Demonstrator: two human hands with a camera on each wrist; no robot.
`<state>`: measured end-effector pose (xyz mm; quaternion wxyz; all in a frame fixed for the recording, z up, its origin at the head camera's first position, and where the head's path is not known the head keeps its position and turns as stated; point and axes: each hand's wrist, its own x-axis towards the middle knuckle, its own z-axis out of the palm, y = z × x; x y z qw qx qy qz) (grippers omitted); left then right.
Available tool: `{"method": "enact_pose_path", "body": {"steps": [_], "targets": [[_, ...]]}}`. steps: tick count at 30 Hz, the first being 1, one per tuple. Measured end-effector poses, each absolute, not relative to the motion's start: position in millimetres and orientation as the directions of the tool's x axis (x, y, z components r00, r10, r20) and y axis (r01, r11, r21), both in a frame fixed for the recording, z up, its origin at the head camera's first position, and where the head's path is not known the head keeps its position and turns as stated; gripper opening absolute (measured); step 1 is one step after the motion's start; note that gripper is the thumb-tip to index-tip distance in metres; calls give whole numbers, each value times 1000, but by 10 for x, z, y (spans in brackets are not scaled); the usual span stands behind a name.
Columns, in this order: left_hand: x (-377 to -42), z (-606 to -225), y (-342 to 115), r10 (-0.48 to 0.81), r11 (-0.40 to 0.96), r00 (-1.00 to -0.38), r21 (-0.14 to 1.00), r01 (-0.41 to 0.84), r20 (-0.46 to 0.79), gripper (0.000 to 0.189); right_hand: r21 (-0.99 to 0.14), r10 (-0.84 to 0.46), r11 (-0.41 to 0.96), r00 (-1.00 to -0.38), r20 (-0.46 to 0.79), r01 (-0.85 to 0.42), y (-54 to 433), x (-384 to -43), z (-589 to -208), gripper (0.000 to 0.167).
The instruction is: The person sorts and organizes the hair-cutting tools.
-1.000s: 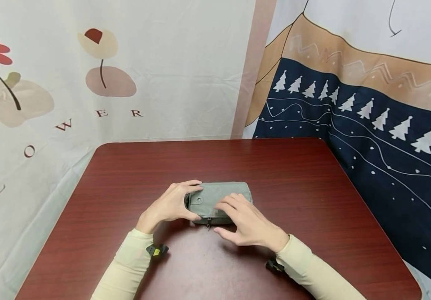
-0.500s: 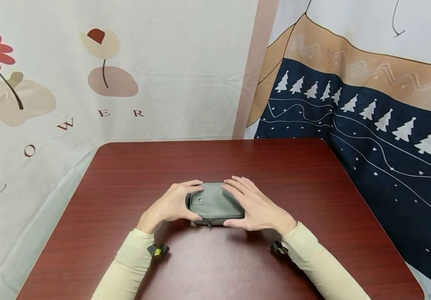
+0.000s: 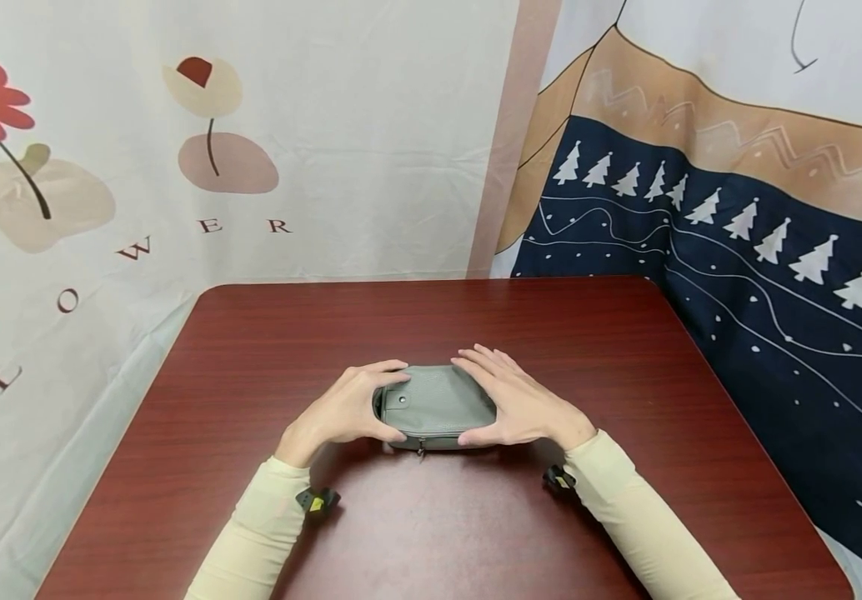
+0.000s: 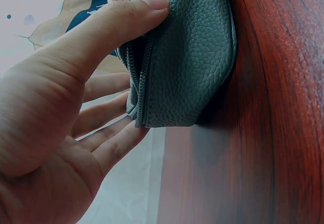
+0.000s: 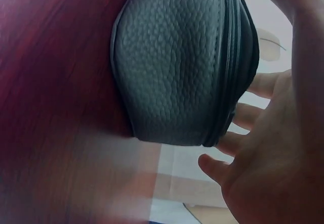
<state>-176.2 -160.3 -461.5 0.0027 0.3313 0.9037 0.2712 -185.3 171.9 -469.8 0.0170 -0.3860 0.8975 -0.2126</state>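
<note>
A grey-green pebbled leather zip pouch (image 3: 438, 400) lies flat on the table between both hands. Its zipper gapes at the left end, and the zipper pull (image 3: 421, 447) hangs at the front. My left hand (image 3: 337, 408) holds that left end, thumb at the front edge and fingers behind. In the left wrist view the thumb (image 4: 152, 6) presses the edge beside the zipper teeth (image 4: 144, 72). Around the right end stands my right hand (image 3: 524, 408), fingers fairly straight. Its little finger (image 5: 215, 168) is apart from the pouch in the right wrist view.
The reddish-brown wooden table (image 3: 311, 325) has rounded back corners. Behind it hangs a pale flower-printed curtain (image 3: 371, 167), with a navy tree-printed cloth (image 3: 701, 283) along the right. Each wrist carries a small dark device, such as the left one (image 3: 318, 501).
My right hand has moved from above the pouch's front right to around its right end, its fingers spreading toward the back edge. My left hand and the pouch have barely moved.
</note>
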Motion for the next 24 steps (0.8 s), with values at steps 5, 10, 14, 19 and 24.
{"method": "enact_pose_path", "body": {"steps": [5,10,14,19,24], "targets": [[-1761,-4614,-1599,602,635,-778,482,603,181,87,-408,-691,621,-713,118,-669,1765,-1886,-4701,121],[-1758,-4608,-1600,600,638,-782,487,596,171,87,-437,-672,639,-736,81,-633,1819,-1886,-4691,121],[-1755,-4601,-1601,596,636,-785,499,589,167,87,-459,-653,655,-756,57,-600,1853,-1873,-4685,118],[-1756,-4603,-1601,592,640,-789,499,584,165,86,-468,-644,658,-763,56,-590,1884,-1867,-4691,116],[-1750,-4596,-1607,587,645,-796,507,572,150,87,-481,-642,654,-765,53,-583,1911,-1871,-4690,116]]}}
